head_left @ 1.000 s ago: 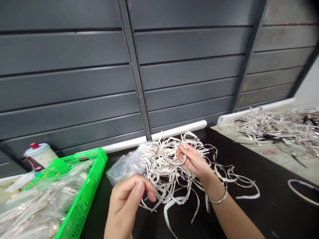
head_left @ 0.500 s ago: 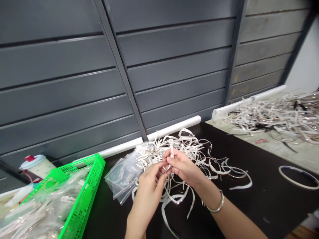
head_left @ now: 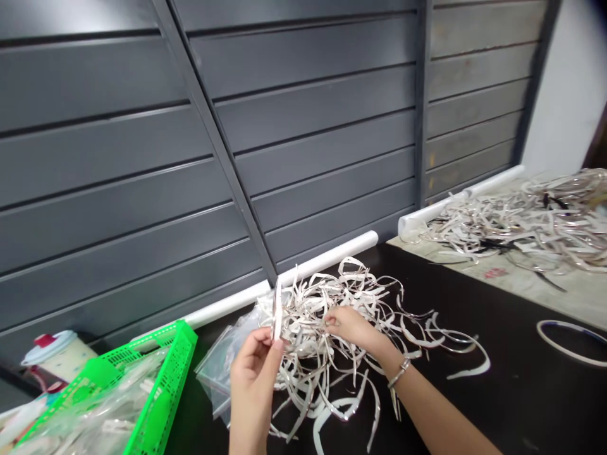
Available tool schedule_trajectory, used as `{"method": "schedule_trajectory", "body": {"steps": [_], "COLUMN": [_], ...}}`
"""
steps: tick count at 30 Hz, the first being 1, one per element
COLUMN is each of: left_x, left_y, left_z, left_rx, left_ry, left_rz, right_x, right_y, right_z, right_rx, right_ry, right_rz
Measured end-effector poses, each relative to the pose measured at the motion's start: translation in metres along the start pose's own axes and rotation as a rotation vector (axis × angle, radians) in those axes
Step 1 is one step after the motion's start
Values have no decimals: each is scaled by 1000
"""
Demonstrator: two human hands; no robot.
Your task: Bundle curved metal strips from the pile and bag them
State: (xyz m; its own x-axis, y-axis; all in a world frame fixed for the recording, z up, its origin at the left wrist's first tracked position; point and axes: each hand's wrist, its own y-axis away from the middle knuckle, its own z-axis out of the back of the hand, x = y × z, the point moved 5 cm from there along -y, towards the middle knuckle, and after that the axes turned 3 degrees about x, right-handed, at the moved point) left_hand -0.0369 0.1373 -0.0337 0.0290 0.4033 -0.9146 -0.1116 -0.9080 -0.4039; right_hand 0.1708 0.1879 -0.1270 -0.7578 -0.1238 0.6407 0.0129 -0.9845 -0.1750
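My left hand (head_left: 256, 370) pinches a narrow white strip with a shiny edge (head_left: 277, 309) between thumb and fingers, holding it upright. My right hand (head_left: 353, 325) reaches into a tangled pile of curved white and silvery strips (head_left: 327, 366) on the black tabletop (head_left: 417, 404). Its fingertips are pressed together among the strips, and what they grip, if anything, cannot be made out. Partly under the pile's left side lie clear plastic bags (head_left: 220, 366), beside my left hand.
At the left, a green perforated basket (head_left: 164, 392) holds filled clear bags, with a lidded cup (head_left: 61, 357) behind it. A pale ring (head_left: 571, 325) lies at the right. Another strip heap (head_left: 531, 218) covers a pale surface beyond. White tubes (head_left: 327, 256) run along the grey panelled wall (head_left: 322, 139).
My hands, together over the pile before, have parted. The left has moved left with the strip; the right has lowered into the pile. The view has shifted slightly.
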Motion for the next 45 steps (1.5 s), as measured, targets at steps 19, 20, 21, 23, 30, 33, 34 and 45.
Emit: {"method": "schedule_trajectory", "body": {"steps": [19, 20, 21, 23, 30, 33, 34, 45], "left_x": [10, 10, 11, 13, 12, 12, 12, 0], "left_y": [-2, -2, -2, -1, 8, 11, 12, 12], "left_z": [-3, -2, -2, -3, -25, -28, -28, -19], "left_rx": [-57, -82, -101, -110, 49, 52, 46, 52], "left_ry": [317, 301, 286, 270, 377, 376, 362, -3], "left_rz": [146, 133, 119, 106, 161, 186, 188, 50], "right_x": [51, 54, 57, 64, 86, 91, 91, 94], "right_y": [40, 41, 42, 45, 52, 53, 53, 63], "right_z": [53, 51, 49, 44, 16, 8, 8, 37], "right_rx": [-262, -252, -236, -207, -132, -138, -152, -352], "right_ry": [-1443, -1523, -1588, -1676, -1713, -1594, -1527, -378], "right_rz": [160, 151, 148, 152, 156, 159, 165, 397]}}
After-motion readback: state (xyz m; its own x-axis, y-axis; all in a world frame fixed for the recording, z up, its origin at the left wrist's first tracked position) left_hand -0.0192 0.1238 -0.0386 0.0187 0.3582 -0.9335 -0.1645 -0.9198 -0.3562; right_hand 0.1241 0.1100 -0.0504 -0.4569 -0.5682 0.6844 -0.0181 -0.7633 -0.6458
